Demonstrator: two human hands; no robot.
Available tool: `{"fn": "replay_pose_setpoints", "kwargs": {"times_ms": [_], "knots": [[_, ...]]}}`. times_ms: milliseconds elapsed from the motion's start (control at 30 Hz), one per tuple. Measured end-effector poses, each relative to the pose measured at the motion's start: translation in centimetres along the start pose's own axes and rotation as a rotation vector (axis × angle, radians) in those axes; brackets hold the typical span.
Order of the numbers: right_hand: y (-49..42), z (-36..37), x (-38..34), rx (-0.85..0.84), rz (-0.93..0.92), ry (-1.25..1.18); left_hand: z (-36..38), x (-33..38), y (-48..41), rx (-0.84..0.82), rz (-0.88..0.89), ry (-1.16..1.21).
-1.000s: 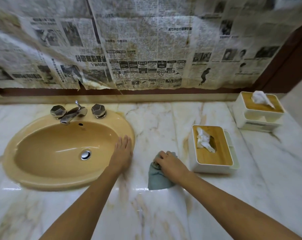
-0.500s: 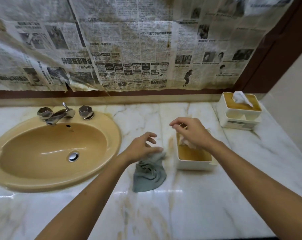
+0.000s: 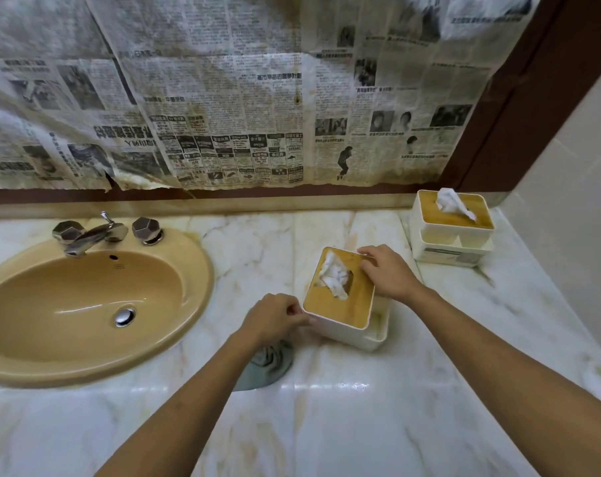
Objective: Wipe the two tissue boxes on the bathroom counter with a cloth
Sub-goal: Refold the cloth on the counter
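Left: tan sink (image 3: 68, 304) with chrome faucet (image 3: 89, 235), set into the marble surface (image 3: 361, 407). The grey-green cloth (image 3: 269, 364) lies crumpled on the surface under your left wrist; neither of your hands holds it. Your left hand (image 3: 273, 318) pinches the near left corner of the near tissue box (image 3: 326, 306); your right hand (image 3: 388, 271) curls over its far right edge. The box looks tipped, raised on its left side (judgement only). The far tissue box (image 3: 443, 241) stands at the back right corner, well apart, untouched.

Progress: early. No cloth contact on either box; you have yet to pick up the cloth, and both boxes are left to wipe.

Writing: the newspaper (image 3: 223, 98) over the wall carries Chinese-character headlines, too blurred to read. The label on the far box's front and the mark under the faucet are illegible
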State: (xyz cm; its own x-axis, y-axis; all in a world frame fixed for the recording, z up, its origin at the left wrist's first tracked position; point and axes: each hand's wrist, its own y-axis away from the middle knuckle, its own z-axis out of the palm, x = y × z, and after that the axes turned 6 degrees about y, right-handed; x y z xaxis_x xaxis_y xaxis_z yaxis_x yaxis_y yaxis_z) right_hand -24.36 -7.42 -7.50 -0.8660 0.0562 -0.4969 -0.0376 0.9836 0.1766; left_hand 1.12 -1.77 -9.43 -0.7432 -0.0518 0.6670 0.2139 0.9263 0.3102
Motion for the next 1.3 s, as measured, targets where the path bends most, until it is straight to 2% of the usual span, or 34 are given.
{"fn": "replay_pose_setpoints", "kwargs": {"times_ms": [133, 267, 333, 500, 733, 1000, 1300], "knots": [[-0.7, -0.1, 0.6, 0.014, 0.057, -0.087, -1.2, 0.1, -1.0, 0.091, -0.068, 0.246], [-1.3, 0.5, 0.0, 0.035, 0.156, -0.235, -1.5, 1.2, -2.5, 0.173, -0.252, 0.589], [-1.7, 0.9, -0.4, 0.052, 0.234, -0.3, -1.8, 1.4, -3.5, 0.206, -0.306, 0.675], [-3.1, 1.9, -2.4, 0.077, 0.315, -0.345, -3.2, 1.1, -5.7, 0.229, -0.317, 0.74], [-7.5, 2.8, -8.6, 0.104, 0.301, -0.399, -9.6, -1.1, -8.8, 0.295, -0.27, 0.768], [-11.8, 5.5, -15.5, -0.03, 0.245, -0.56, -17.3, -6.1, -10.4, 0.308, -0.254, 0.753], [-14.1, 8.1, -17.4, -0.129, 0.215, -0.612, -19.4, -11.1, -12.2, 0.2, -0.232, 0.772]]}}
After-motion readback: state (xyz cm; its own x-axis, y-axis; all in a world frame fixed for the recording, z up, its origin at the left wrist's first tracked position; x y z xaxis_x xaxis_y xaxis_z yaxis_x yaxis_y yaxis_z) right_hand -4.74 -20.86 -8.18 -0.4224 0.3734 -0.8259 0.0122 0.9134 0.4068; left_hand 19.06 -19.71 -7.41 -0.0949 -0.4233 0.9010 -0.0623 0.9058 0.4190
